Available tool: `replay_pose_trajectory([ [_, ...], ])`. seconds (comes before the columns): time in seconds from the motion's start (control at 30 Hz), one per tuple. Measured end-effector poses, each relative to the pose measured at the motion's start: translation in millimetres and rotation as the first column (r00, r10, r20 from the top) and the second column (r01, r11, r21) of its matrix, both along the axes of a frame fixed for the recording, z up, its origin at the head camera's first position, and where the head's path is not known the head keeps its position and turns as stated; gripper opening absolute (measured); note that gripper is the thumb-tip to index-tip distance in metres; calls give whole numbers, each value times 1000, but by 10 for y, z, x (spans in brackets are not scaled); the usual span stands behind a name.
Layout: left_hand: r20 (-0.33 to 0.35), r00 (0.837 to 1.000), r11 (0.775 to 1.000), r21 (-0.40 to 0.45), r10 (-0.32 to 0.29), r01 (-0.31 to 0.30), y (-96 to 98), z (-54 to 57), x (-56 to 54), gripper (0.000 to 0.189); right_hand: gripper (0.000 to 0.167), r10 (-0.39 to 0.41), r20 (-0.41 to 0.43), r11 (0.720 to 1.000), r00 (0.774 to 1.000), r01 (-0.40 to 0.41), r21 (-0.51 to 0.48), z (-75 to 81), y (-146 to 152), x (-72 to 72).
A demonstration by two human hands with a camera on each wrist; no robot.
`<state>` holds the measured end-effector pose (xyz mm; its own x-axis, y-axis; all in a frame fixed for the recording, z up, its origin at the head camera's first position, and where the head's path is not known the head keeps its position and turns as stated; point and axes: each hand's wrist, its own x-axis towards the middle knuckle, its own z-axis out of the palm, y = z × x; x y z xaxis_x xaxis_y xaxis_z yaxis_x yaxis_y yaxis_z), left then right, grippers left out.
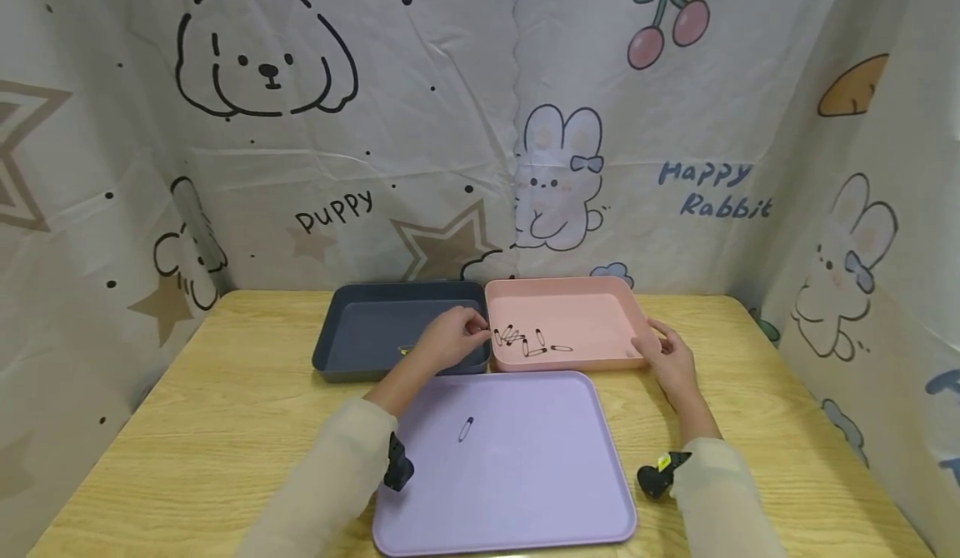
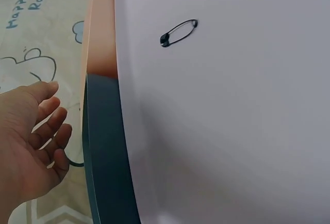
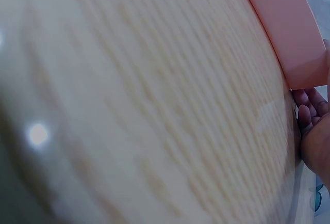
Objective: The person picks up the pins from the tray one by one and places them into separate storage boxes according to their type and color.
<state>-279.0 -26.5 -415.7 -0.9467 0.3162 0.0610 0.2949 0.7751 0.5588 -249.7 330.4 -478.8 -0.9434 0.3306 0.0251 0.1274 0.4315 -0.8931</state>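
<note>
My left hand (image 1: 450,339) hovers over the right part of the dark blue-grey tray (image 1: 360,291), its fingertips close to the pink tray's left rim. In the left wrist view its fingers (image 2: 49,128) are loosely bent, with nothing visible between them. My right hand (image 1: 672,362) grips the right edge of the pink tray (image 1: 577,291), thumb over the rim and fingers outside. Several black-headed safety pins (image 1: 536,352) lie in the pink tray, mostly toward its left. A single safety pin (image 2: 179,33) lies on the lilac tray (image 1: 525,475).
Something small and yellow (image 1: 406,350) lies in the dark tray, partly hidden by my left forearm. All the trays stand on a wood-grain table (image 1: 225,408). A printed cloth (image 1: 450,141) hangs behind and at both sides. Each wrist wears a black camera (image 1: 398,463).
</note>
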Motion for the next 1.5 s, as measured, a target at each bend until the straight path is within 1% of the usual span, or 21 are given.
replay_pose_trajectory([
  [0.13,-14,1000,1000,22,-16,17,-59,3,83,20,60,-7,-8,1000,1000,7,7,-8,9,-9],
  [0.3,-28,999,996,87,-26,28,-152,15,206,21,61,-10,-2,1000,1000,10,10,-8,16,-16],
  [0.4,-41,999,992,124,-34,39,-211,-9,287,20,62,-14,-2,1000,1000,14,7,-3,25,-14],
  [0.63,-50,997,978,194,-62,71,-350,-142,485,15,64,-7,0,1000,1000,7,0,-7,42,-9],
  [0.73,-22,997,971,222,-80,83,-402,-197,578,14,64,-9,-1,1000,1000,9,-5,-8,39,1],
  [0.83,22,994,967,236,-103,95,-456,-254,672,13,64,-6,4,1000,1000,6,-7,-5,34,4],
  [0.87,31,993,966,236,-111,101,-471,-273,700,13,64,-7,7,1000,1000,7,-6,-4,34,2],
  [0.93,24,990,964,235,-138,129,-497,-318,745,12,64,-7,8,1000,1000,7,-9,-2,31,-3],
  [1.1,17,976,949,236,-219,209,-523,-411,838,10,65,-14,8,1000,1000,15,-15,-6,25,-17],
  [1.13,27,973,949,231,-229,216,-522,-424,855,9,65,-14,9,1000,1000,14,-16,-7,21,-16],
  [1.23,34,970,956,180,-242,232,-512,-451,898,10,67,-14,12,1000,1000,15,-23,-6,7,-12],
  [1.33,35,971,966,117,-236,231,-496,-454,929,12,67,-15,13,999,1000,15,-32,0,-6,-8],
  [1.5,-10,973,972,39,-230,230,-465,-414,973,9,65,-10,14,999,1000,11,-31,7,-7,-7],
])
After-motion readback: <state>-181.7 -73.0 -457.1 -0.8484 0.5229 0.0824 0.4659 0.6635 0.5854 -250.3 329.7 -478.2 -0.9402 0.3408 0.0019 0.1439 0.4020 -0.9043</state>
